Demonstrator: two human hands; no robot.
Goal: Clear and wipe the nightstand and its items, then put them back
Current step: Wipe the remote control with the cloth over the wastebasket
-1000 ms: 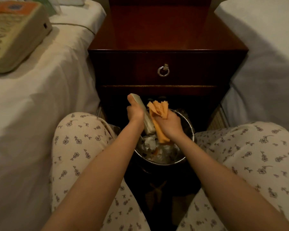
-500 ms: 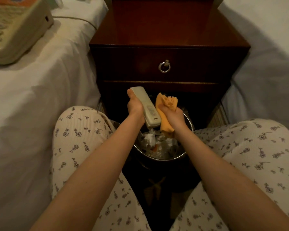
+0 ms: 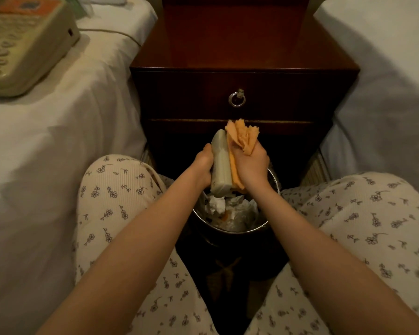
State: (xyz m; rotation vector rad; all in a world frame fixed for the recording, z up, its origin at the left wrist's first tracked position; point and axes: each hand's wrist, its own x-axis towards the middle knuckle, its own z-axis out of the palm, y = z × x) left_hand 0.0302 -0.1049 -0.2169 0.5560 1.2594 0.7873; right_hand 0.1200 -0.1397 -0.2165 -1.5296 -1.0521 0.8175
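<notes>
My left hand grips a cream remote control, held upright with its back toward me, over a metal waste bin. My right hand holds an orange cloth bunched against the remote's right side. The dark wooden nightstand stands straight ahead with a bare top and a drawer with a ring pull. A beige telephone lies on the bed at the upper left.
A round metal waste bin full of crumpled paper sits on the floor between my knees, below the hands. White beds flank the nightstand on both sides. My legs in flowered trousers fill the lower view.
The remote has turned in my left hand from button face showing to its back showing, and the cloth has moved up along its right side.
</notes>
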